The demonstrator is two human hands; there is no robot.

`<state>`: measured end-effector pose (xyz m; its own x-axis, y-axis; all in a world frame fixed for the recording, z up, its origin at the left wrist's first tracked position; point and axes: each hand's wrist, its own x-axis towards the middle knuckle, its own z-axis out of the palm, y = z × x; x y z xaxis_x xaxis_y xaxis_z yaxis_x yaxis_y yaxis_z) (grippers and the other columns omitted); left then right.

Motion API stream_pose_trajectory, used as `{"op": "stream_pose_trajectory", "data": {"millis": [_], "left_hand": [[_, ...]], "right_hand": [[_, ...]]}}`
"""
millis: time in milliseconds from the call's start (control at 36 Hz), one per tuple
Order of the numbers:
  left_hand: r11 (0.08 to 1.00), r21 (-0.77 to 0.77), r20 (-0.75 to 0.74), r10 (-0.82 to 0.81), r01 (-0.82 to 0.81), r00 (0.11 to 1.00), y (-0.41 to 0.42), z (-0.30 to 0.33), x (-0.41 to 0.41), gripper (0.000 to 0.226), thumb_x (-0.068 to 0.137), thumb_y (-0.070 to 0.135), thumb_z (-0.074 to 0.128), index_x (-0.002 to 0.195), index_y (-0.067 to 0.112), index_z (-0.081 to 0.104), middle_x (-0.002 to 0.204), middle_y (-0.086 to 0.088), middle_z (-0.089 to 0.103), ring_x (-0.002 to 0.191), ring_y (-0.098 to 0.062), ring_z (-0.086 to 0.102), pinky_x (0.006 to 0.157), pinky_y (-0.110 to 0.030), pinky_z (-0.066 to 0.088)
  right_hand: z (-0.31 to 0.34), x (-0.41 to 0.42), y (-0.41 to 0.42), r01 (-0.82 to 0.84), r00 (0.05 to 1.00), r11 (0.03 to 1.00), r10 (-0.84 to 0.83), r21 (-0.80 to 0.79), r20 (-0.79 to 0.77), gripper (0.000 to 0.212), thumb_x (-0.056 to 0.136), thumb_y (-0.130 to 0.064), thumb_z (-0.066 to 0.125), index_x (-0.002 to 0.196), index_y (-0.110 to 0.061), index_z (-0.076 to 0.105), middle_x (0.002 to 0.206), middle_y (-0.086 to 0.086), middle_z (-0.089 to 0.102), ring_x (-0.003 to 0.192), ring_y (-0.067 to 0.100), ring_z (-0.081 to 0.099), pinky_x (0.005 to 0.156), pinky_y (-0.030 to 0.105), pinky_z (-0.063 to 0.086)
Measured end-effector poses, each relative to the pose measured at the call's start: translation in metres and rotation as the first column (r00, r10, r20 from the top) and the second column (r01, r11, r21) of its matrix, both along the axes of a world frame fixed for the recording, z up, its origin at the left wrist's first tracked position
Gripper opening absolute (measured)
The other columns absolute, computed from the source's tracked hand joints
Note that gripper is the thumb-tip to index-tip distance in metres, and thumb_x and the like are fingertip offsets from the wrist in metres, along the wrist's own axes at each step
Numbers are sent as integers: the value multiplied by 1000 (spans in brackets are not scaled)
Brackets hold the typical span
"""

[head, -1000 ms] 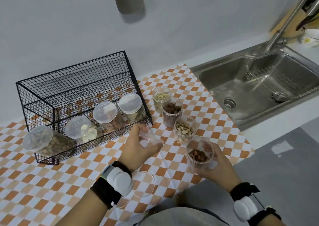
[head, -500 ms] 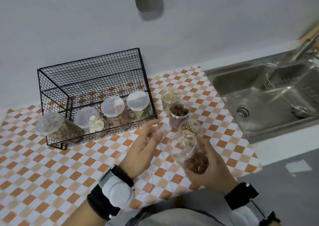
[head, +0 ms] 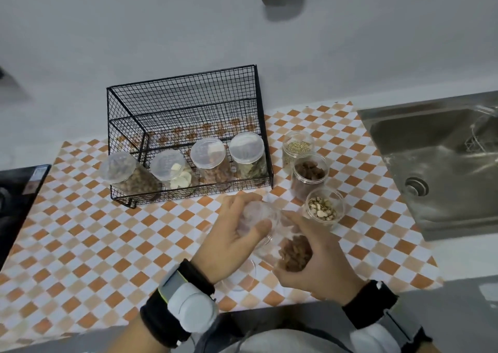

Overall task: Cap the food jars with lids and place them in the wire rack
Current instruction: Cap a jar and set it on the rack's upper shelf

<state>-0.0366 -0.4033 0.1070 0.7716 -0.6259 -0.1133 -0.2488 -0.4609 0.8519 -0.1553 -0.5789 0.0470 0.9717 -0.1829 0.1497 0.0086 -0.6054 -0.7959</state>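
1. Two hands meet over the near middle of the checkered mat [head: 80, 245]: the right hand [head: 318, 266] has its fingers curled round a clear jar [head: 293, 253] of brown pieces, held tilted with its mouth toward the left.
2. At that mouth the left hand [head: 231, 239] pinches a clear lid [head: 258, 218] between thumb and fingers; whether the lid is fully seated cannot be told.
3. Just below the hands, another clear lid [head: 239, 277] lies flat on the mat, partly hidden by the left wrist.
4. To the right of the hands stand three open jars in a row running far to near: one of pale seeds [head: 297, 146], one of dark brown pieces [head: 310, 175], one of light nuts [head: 323, 208].
5. Farther back on the left sits the black wire rack [head: 183, 105], holding four capped jars [head: 207, 161] that lie on their sides with lids facing near.
6. At the far right edge is a steel sink [head: 431, 169]; a dark appliance [head: 16, 191] shows at the left edge.
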Motion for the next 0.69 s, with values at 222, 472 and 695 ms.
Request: {"op": "stream_pose_trajectory", "data": {"millis": [222,472,695], "left_hand": [[999,-7,8,-52,52,999,33,2,17,46,83,72,49,126,63,39,126,23,48,118,3,47,92,-7,36],[991,-132,-42,10,-15,999,91,5,60,48,82,69,55,127,52,52,129,23,54,114,-3,55,94,-27,51],[945,-292,-193,93,-148,977,143,19,100,46,82,65,56,121,41,58,104,9,60,90,-14,66,73,-46,62]], "right_hand": [[14,25,35,-15,1000,998,16,-61,5,91,61,-57,82,144,-40,46,124,-22,60,112,0,57,96,32,52],[28,56,88,0,1000,993,1,114,-14,96,68,-72,80,148,-48,34,146,-29,43,137,-1,44,112,28,41],[38,80,132,9,999,934,8,357,-45,99,74,-42,90,154,-38,30,153,-26,38,143,4,42,115,32,41]]}}
